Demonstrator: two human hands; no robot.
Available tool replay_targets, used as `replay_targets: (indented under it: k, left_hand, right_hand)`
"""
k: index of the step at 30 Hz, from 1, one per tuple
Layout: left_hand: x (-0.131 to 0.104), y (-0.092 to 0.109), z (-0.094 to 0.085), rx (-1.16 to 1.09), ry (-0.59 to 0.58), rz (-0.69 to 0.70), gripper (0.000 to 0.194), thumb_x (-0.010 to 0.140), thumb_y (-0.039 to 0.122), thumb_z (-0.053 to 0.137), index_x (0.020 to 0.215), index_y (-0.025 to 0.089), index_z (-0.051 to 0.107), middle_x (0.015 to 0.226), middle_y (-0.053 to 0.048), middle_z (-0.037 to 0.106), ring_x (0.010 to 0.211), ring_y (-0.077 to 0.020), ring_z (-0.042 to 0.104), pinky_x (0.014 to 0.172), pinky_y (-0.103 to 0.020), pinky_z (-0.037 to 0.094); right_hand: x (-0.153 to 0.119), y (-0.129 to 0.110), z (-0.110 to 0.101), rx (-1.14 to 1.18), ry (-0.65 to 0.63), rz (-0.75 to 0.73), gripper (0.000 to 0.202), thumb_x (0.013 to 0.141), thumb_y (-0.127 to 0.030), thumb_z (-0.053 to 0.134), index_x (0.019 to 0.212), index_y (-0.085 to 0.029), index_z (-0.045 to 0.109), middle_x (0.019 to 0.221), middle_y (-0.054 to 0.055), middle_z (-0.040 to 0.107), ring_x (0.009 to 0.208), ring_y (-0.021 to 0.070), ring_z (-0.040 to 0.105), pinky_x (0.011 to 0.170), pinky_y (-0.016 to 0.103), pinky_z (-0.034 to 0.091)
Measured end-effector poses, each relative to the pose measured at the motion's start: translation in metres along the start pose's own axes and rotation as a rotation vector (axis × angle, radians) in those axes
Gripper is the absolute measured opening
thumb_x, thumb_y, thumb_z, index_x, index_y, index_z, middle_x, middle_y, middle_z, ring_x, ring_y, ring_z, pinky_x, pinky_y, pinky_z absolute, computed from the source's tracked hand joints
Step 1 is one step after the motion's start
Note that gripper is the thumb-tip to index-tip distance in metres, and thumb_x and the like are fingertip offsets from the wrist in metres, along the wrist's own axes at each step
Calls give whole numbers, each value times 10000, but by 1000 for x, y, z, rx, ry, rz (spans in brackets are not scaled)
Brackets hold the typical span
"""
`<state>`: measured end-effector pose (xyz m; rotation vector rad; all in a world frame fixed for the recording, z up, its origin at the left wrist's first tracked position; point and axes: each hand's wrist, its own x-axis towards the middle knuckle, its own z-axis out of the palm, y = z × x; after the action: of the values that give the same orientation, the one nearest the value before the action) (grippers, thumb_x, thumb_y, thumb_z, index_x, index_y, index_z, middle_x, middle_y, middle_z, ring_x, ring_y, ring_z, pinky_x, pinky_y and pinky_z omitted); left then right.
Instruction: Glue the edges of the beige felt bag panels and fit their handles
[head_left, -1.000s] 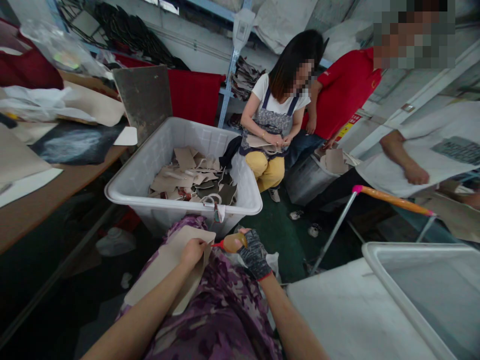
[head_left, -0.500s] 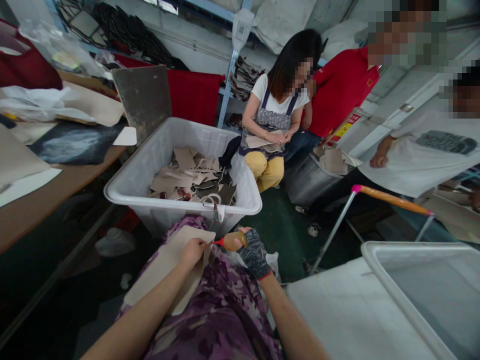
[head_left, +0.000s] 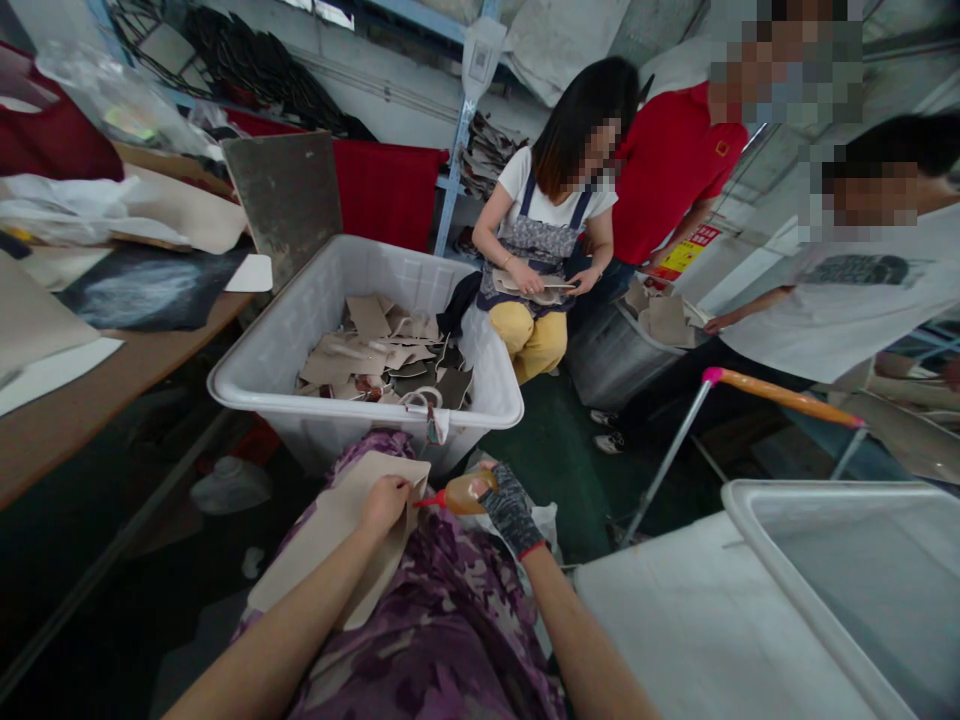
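Note:
Across my lap, on purple patterned cloth [head_left: 457, 620], lies a beige sheet piece [head_left: 315, 545], flat and curved at its edges. My left hand [head_left: 386, 508] pinches the piece near its right edge. In my right hand [head_left: 510, 508], which wears a grey knit fingerless glove, is a squeeze bottle [head_left: 465, 493] of amber liquid with a red nozzle. The bottle is tilted nearly level, its nozzle pointing left at the edge beside my left fingers. Whether the tip touches the sheet I cannot tell.
Ahead stands a white plastic bin [head_left: 367, 405] with beige and dark scraps. A cluttered workbench [head_left: 150, 345] is on the left. On the right are a white tub [head_left: 780, 580] and an orange-handled cart [head_left: 787, 398]. A seated co-worker [head_left: 547, 240] holds pieces; two people stand behind.
The bottle's nozzle has moved slightly down and left along the sheet's edge. My left hand stays in place. The co-worker's piece has tilted, and the standing people have shifted.

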<state>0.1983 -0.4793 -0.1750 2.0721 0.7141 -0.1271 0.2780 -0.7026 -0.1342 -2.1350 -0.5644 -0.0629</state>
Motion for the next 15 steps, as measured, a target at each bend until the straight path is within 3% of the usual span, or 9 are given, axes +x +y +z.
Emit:
replay_targets:
  k: [7, 15]
  left_hand:
    - [1, -1, 1, 7, -6, 16, 231, 928, 303, 573, 804, 137, 673, 801, -20, 682, 767, -160, 634, 758, -323, 493]
    - [0, 1, -2, -5, 11, -6, 223, 926, 314, 583, 829, 132, 668, 850, -37, 686, 820, -170, 641, 819, -353, 497]
  right_hand:
    - [2, -7, -7, 20, 82, 61, 431, 861, -465, 536, 1138, -141, 601, 1076, 142, 660, 970, 264, 634, 909, 466, 513]
    - [-4, -13, -10, 49, 15, 33, 407, 825, -459, 585, 1105, -168, 630, 1060, 110, 674, 973, 252, 639, 893, 425, 522]
